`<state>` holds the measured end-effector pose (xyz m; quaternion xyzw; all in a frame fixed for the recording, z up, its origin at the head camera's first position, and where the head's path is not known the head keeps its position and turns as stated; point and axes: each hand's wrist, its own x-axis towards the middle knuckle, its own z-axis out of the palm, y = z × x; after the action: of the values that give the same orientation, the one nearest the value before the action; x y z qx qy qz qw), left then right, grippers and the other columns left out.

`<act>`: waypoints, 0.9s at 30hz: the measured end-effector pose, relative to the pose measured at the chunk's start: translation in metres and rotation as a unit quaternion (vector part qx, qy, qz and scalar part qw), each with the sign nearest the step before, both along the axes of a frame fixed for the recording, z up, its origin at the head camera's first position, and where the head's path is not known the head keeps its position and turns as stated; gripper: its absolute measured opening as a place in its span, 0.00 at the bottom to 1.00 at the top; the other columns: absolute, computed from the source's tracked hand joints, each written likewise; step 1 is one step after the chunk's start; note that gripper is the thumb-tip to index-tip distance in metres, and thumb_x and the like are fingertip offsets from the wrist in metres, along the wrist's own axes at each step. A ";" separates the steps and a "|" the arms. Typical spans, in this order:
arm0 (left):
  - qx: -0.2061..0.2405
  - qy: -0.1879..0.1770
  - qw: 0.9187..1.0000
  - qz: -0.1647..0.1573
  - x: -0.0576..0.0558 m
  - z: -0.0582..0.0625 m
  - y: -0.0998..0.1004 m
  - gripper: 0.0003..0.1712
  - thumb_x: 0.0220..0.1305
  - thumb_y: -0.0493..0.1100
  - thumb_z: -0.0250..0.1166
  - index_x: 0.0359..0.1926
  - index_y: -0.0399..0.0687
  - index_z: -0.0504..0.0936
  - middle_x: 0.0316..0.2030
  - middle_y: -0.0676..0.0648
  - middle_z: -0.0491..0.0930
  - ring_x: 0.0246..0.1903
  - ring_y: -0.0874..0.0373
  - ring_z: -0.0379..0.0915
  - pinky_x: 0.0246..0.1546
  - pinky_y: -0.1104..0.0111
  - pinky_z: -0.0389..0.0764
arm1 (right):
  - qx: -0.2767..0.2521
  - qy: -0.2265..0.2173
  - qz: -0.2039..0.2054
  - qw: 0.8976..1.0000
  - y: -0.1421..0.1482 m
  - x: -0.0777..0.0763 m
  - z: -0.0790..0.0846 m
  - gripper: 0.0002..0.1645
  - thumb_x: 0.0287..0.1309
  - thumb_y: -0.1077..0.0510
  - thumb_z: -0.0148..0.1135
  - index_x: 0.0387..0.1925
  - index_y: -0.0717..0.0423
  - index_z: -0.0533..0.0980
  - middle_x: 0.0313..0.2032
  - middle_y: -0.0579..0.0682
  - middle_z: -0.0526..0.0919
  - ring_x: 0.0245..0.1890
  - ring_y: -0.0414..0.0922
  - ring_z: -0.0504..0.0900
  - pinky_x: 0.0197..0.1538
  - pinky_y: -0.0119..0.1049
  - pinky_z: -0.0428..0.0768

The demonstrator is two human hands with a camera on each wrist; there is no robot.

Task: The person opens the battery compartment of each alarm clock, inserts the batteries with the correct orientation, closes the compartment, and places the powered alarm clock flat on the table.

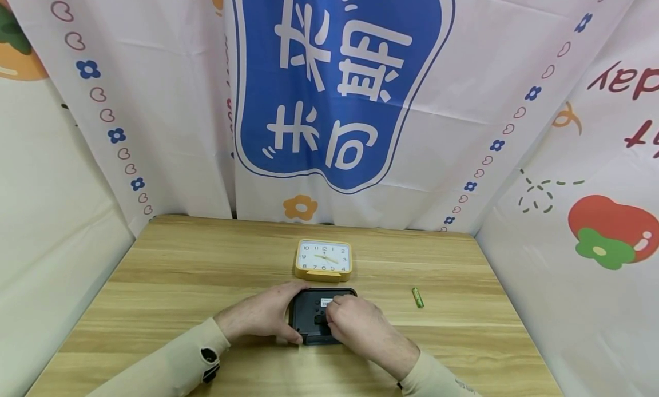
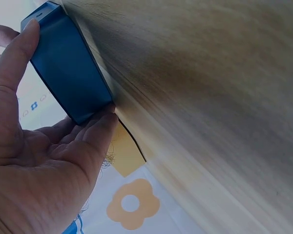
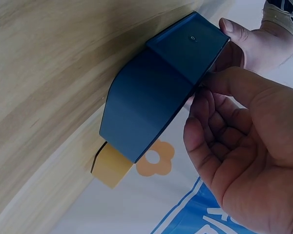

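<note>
A black clock (image 1: 310,313) lies face down on the wooden table with its back up; a white label and a dark recess show there. My left hand (image 1: 265,312) grips its left part, the thumb at the near corner and the fingers at the far edge; the left wrist view shows this hold on the clock's dark side (image 2: 71,63). Above the clock's back, the curled fingers of my right hand (image 1: 362,328) work at the recess. In the right wrist view the right thumb and index finger meet behind the clock's edge (image 3: 151,92), so what they touch is hidden.
A yellow clock (image 1: 324,258) with a white dial stands just beyond the black one. To the right, a green battery (image 1: 417,298) lies on the table (image 1: 206,254). Printed cloth (image 1: 170,128) hangs behind and along both sides.
</note>
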<state>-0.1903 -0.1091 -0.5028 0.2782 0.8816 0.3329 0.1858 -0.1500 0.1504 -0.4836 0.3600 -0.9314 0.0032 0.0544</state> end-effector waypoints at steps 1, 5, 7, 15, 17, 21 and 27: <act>0.000 0.000 1.000 0.000 0.000 0.000 0.000 0.64 0.51 0.50 0.98 0.84 0.41 0.74 0.77 0.39 0.83 0.72 0.45 0.81 0.79 0.40 0.83 | -0.001 0.000 0.000 1.000 0.000 0.000 0.000 0.10 0.72 0.55 0.83 0.35 0.45 0.86 0.34 0.39 0.88 0.34 0.34 0.83 0.34 0.27 0.86; -0.001 0.002 1.000 0.001 0.000 0.000 0.000 0.65 0.50 0.50 0.98 0.85 0.41 0.74 0.77 0.39 0.83 0.73 0.45 0.81 0.79 0.40 0.83 | -0.002 0.005 0.000 1.000 -0.001 0.000 -0.002 0.10 0.71 0.56 0.83 0.35 0.45 0.85 0.34 0.39 0.88 0.34 0.34 0.83 0.34 0.27 0.86; -0.001 0.002 1.000 0.001 0.000 0.000 0.000 0.65 0.50 0.50 0.98 0.85 0.41 0.74 0.77 0.39 0.83 0.73 0.45 0.81 0.79 0.39 0.83 | -0.002 0.010 -0.002 1.000 -0.002 0.000 -0.003 0.10 0.70 0.56 0.83 0.35 0.45 0.85 0.34 0.39 0.88 0.34 0.35 0.83 0.34 0.27 0.86; -0.002 0.002 1.000 0.002 0.000 0.000 0.000 0.65 0.50 0.50 0.98 0.84 0.40 0.74 0.77 0.38 0.83 0.73 0.44 0.81 0.79 0.39 0.83 | 0.005 0.005 -0.007 1.000 -0.003 0.000 -0.004 0.10 0.71 0.55 0.83 0.36 0.45 0.86 0.35 0.40 0.89 0.36 0.35 0.85 0.38 0.28 0.89; -0.002 0.002 1.000 0.002 0.000 0.001 0.000 0.65 0.50 0.50 0.98 0.84 0.40 0.75 0.77 0.39 0.83 0.72 0.45 0.82 0.78 0.40 0.83 | 0.007 -0.002 -0.008 1.000 -0.003 0.000 -0.004 0.10 0.72 0.54 0.83 0.36 0.45 0.87 0.36 0.40 0.89 0.37 0.35 0.85 0.40 0.29 0.90; -0.003 0.001 1.000 0.002 0.000 0.001 0.000 0.65 0.50 0.50 0.98 0.85 0.40 0.74 0.77 0.39 0.83 0.71 0.46 0.82 0.78 0.40 0.84 | 0.006 -0.022 -0.009 1.000 -0.002 -0.001 -0.003 0.09 0.74 0.52 0.83 0.38 0.45 0.87 0.38 0.40 0.90 0.38 0.35 0.86 0.43 0.29 0.91; -0.005 0.004 1.000 0.002 0.000 0.000 0.001 0.66 0.50 0.50 0.98 0.85 0.39 0.74 0.76 0.39 0.83 0.70 0.47 0.82 0.77 0.40 0.84 | -0.002 -0.040 -0.003 0.999 0.000 -0.005 -0.005 0.08 0.75 0.51 0.82 0.38 0.45 0.88 0.37 0.39 0.91 0.38 0.32 0.86 0.43 0.26 0.90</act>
<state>-0.1901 -0.1085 -0.5026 0.2771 0.8844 0.3279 0.1833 -0.1551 0.1503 -0.4882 0.3564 -0.9340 0.0191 0.0177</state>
